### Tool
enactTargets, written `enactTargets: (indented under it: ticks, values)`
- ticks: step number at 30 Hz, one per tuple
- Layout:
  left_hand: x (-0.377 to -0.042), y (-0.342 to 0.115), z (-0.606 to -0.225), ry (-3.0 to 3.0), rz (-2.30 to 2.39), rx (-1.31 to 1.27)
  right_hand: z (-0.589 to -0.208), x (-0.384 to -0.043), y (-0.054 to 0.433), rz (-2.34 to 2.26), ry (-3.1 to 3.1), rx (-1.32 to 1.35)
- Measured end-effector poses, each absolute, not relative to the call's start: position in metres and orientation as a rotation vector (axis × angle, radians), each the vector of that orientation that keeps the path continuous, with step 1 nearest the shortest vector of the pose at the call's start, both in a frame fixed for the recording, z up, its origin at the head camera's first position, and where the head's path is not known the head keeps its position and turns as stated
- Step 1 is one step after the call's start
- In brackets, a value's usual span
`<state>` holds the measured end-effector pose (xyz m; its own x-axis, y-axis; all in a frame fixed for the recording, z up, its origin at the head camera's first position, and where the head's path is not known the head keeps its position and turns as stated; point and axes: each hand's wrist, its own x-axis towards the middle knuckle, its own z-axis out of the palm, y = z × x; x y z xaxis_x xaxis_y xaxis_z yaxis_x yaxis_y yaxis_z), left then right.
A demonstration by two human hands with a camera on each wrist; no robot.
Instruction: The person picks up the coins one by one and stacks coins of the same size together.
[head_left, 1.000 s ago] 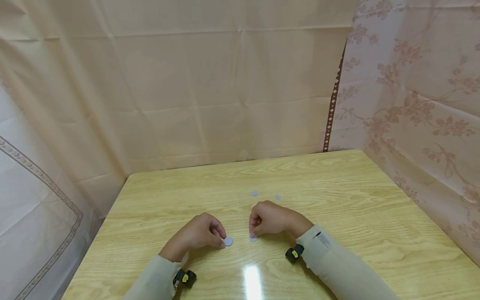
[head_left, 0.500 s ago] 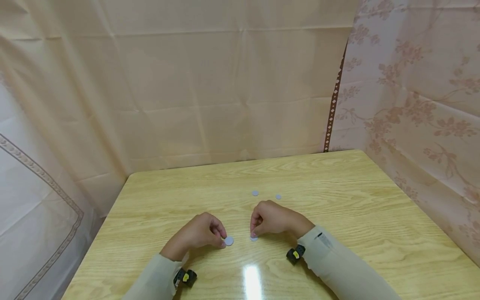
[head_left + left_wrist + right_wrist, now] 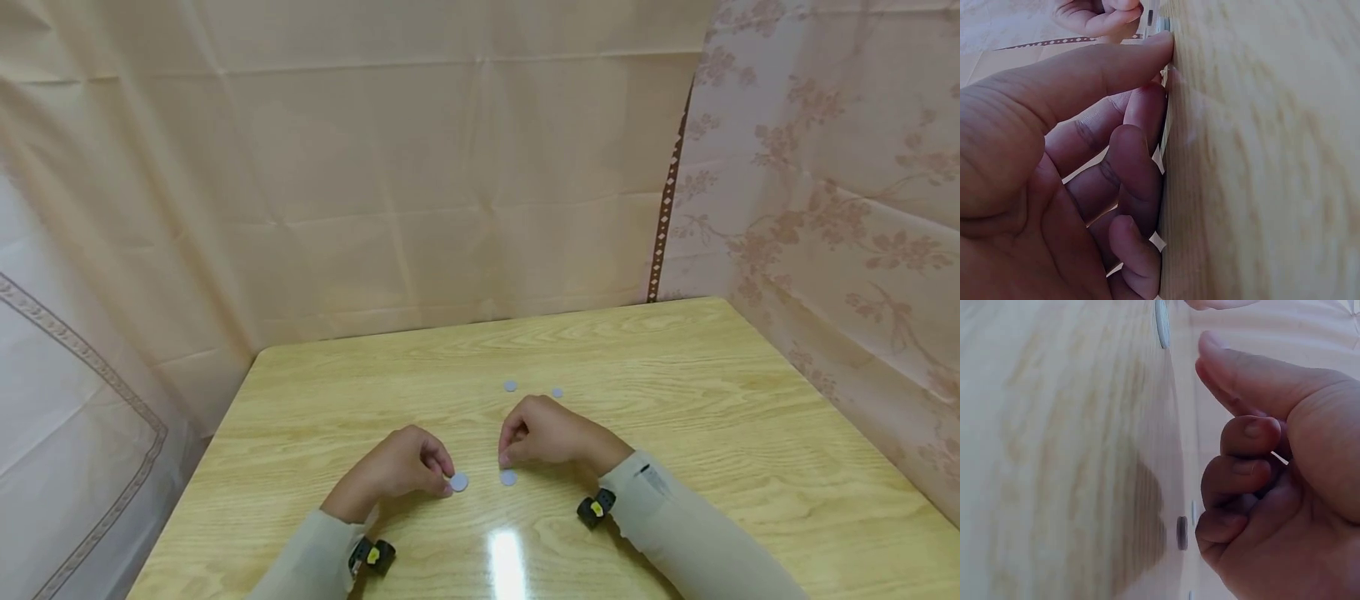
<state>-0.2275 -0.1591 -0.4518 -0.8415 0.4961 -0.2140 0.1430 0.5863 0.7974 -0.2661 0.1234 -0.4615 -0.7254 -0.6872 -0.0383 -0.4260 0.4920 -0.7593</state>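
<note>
Our left hand (image 3: 401,463) pinches the edge of the left disc (image 3: 459,482), just left of the near right disc (image 3: 508,477). Our right hand (image 3: 547,431) has curled fingers, thumb and forefinger drawn together with nothing visible between them, just beyond the near right disc and apart from it. We'd judge a light, level pinch best, since anything so flat and thin could slide if nudged sideways. Well beyond the near right disc lie the far left disc (image 3: 510,386) and, off to its right, the far right disc (image 3: 557,392); our right hand stands between, so a forward sweep could knock them. A dark piece (image 3: 1182,533) sits right of the near right disc on the desk (image 3: 337,392); we cannot tell what it is.
</note>
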Motion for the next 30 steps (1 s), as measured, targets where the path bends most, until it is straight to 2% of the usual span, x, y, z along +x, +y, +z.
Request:
enactTargets:
  ticks: [30]
  values:
    - [-0.227, -0.160, -0.451, 2.397, 1.158, 0.501, -0.462, -0.244, 0.127, -1.085, 2.389, -0.821]
